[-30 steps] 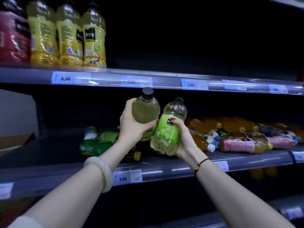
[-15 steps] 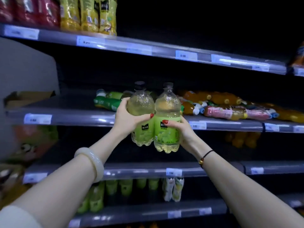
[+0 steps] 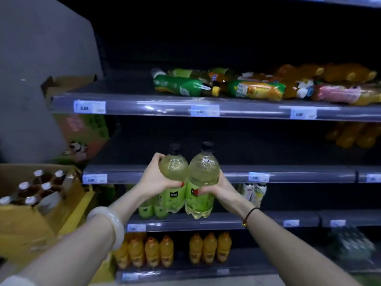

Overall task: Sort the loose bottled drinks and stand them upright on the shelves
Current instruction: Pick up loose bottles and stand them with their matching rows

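Observation:
I hold two pale green juice bottles with black caps upright, side by side and touching. My left hand (image 3: 156,178) grips the left green bottle (image 3: 174,170). My right hand (image 3: 218,188) grips the right green bottle (image 3: 203,176). Both hang in front of a low shelf (image 3: 226,221) where matching green bottles (image 3: 147,209) stand at the left. On a higher shelf (image 3: 165,107) lies a heap of loose bottles (image 3: 247,87) on their sides, green, orange and pink.
An open yellow carton (image 3: 31,219) with several white-capped bottles stands at the left. Orange juice bottles (image 3: 204,248) stand upright on the bottom shelf. More orange bottles (image 3: 354,137) sit at the right of the middle shelf. White bottles (image 3: 253,190) stand beyond my right hand.
Both hands have carried the two green bottles down from the heap's shelf to a lower shelf level. My view has tilted down, showing the bottom shelves and the carton.

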The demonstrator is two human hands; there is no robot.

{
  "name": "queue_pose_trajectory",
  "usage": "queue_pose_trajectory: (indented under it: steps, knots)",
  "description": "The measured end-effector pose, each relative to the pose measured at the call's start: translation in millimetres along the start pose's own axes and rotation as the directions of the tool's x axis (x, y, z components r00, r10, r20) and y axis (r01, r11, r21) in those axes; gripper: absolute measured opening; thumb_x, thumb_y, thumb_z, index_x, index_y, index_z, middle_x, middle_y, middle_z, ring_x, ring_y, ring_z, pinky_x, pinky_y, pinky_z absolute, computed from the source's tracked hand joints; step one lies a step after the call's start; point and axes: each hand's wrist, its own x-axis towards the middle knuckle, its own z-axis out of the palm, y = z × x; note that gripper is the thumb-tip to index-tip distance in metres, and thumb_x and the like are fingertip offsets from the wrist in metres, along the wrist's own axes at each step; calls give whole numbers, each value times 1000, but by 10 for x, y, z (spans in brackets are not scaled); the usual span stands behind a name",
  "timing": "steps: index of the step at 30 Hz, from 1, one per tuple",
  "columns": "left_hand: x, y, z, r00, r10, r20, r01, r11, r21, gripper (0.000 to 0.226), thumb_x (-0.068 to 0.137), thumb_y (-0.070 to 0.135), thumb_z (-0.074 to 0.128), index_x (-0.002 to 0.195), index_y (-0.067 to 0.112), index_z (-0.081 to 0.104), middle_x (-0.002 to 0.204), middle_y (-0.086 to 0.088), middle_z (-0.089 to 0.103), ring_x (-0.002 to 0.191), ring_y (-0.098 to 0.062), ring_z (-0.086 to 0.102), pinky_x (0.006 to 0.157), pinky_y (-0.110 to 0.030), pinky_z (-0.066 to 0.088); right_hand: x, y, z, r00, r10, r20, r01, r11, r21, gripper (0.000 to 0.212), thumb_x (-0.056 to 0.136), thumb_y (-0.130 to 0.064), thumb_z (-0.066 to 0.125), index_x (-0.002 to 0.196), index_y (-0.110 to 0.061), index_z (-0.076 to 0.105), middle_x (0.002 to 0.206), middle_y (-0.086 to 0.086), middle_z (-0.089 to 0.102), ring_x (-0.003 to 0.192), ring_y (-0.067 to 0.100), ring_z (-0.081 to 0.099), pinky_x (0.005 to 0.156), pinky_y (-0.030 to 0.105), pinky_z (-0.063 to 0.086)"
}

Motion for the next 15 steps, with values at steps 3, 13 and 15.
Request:
queue_pose_trajectory:
  steps: [3, 13, 15]
  knots:
    - [67, -494, 97, 998, -60, 29, 60, 998, -15, 80, 52, 12, 91, 115, 18, 42, 102, 10, 55, 92, -4, 56, 67, -13, 41, 183, 385, 170, 1000, 29, 6, -29, 1000, 12, 97, 50, -7, 84, 134, -22, 37, 119, 3, 63, 113, 18, 59, 104, 38, 43]
    - [492, -2145, 1022, 986, -158, 57, 161, 986, -50, 92, 50, 12, 92, 125, 21, 39, 123, -2, 53, 113, -21, 54, 103, -43, 44, 855, 2030, 129, 996, 57, -72, -59, 998, -18, 83, 62, 0, 82, 130, -29, 45, 116, -2, 65, 111, 14, 60, 99, 35, 48]
    - [626, -2416, 1226, 989, -142, 35, 143, 988, -61, 88, 52, 11, 91, 122, 22, 39, 122, -2, 53, 111, -20, 54, 98, -33, 45, 1043, 2317, 98, 993, 41, -107, -46, 998, -44, 84, 59, -1, 85, 129, -28, 47, 116, -3, 66, 110, 13, 60, 99, 37, 48]
